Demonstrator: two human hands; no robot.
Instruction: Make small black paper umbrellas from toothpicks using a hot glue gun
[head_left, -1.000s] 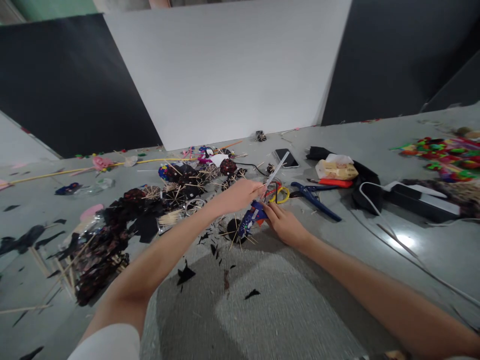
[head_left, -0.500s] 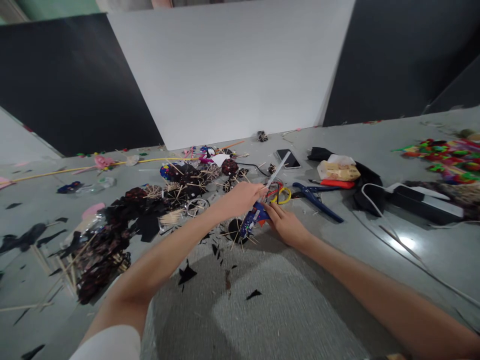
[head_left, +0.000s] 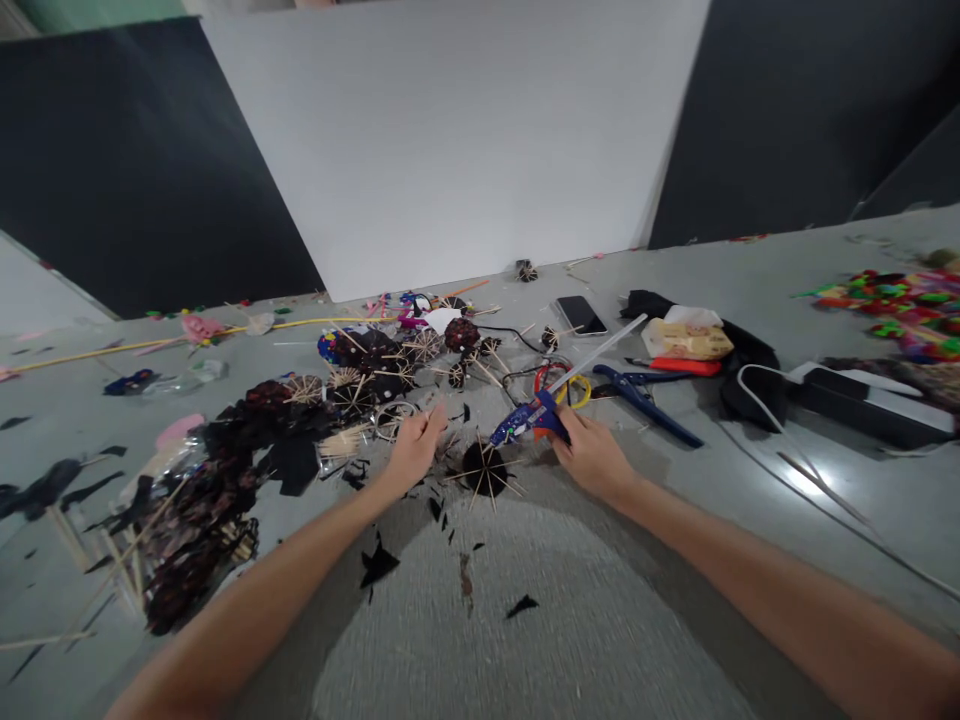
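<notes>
1. We are looking down at a grey floor, using the black disc (head_left: 485,470) as the centre of our clock; it is lying near the middle, between our hands.
2. Our right hand (head_left: 592,455), at 3 o'clock, is gripping a blue glue gun (head_left: 536,415). Its nozzle is pointing down toward the disc's 12 o'clock edge; we cannot tell whether it is touching. A clear glue stick (head_left: 604,348) is sticking out of its back toward 2 o'clock.
3. Our left hand (head_left: 416,445) is hovering at 10 o'clock, apart from the disc. We cannot tell how wide its fingers are opening or whether they are holding anything.
4. Pale sticks are radiating from the disc on many sides, so it is looking well formed. Any glue is not showing.
5. Several spiked pieces (head_left: 360,395) are lying at 10 o'clock, seemingly put together already. Loose sticks (head_left: 341,442) are lying at 9 o'clock, apparently unused; how much is remaining, we cannot tell.
6. Scissors (head_left: 579,390) are resting at 2 o'clock, a phone (head_left: 581,315) at 1.
</notes>
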